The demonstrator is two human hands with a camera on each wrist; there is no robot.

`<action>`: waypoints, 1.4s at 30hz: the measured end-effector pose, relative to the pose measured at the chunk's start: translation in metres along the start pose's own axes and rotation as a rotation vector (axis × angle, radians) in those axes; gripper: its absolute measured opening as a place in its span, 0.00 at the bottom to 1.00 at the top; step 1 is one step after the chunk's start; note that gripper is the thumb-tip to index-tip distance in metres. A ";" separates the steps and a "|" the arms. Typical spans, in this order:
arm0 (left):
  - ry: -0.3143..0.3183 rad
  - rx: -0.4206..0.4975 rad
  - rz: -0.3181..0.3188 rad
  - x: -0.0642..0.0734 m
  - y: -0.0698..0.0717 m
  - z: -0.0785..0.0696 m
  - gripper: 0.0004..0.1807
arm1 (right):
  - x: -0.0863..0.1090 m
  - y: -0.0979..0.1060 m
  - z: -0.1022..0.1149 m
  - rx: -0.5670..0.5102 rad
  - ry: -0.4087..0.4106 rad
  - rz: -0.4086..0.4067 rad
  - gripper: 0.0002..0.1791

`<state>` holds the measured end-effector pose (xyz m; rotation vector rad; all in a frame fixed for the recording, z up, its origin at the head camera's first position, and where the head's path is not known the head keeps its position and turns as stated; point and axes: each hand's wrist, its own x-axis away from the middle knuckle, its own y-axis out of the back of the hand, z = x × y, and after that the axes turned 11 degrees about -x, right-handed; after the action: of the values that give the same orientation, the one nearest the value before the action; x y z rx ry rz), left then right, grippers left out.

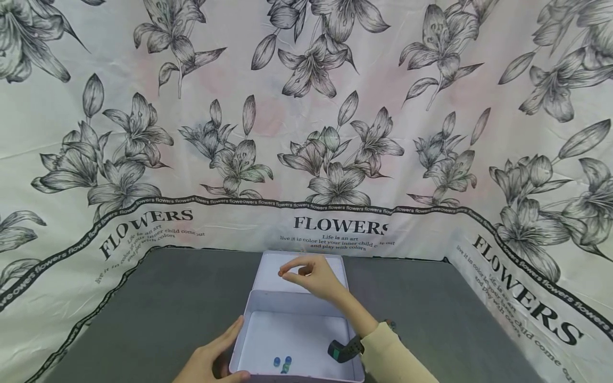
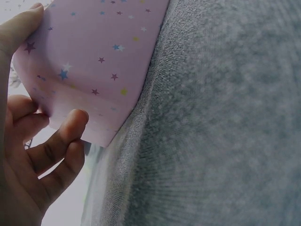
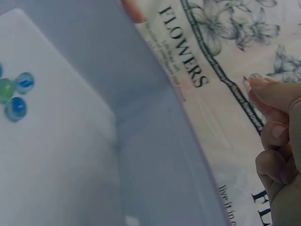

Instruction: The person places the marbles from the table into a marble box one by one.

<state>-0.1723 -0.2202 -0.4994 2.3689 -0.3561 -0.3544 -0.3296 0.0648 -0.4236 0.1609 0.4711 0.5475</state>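
Note:
A shallow box (image 1: 292, 332) stands open in front of me, white inside, its pink outside wall (image 2: 94, 56) printed with small stars. My left hand (image 1: 210, 354) grips the box at its near left corner, thumb on the rim and fingers along the outer wall. Above the hinged lid (image 1: 270, 274), my right hand (image 1: 316, 274) pinches a small clear marble (image 3: 254, 77) with an orange tint between thumb and forefinger; the fingertips hide most of it. Blue marbles (image 3: 16, 109) and a green marble (image 3: 5, 90) lie together on the box floor near its front.
A dark grey cloth (image 1: 172, 303) covers the table on both sides of the box. White fabric with printed flowers (image 1: 335, 154) hangs behind and along the sides. A dark band with a camera (image 1: 342, 351) sits on the right wrist, over the box's right side.

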 end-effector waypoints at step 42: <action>-0.006 0.037 0.031 0.001 0.003 -0.003 0.52 | 0.010 -0.023 0.003 0.182 0.001 0.396 0.07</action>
<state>-0.1711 -0.2211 -0.4957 2.3966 -0.4049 -0.3428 -0.3094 0.0504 -0.4310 0.4340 0.4930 0.8925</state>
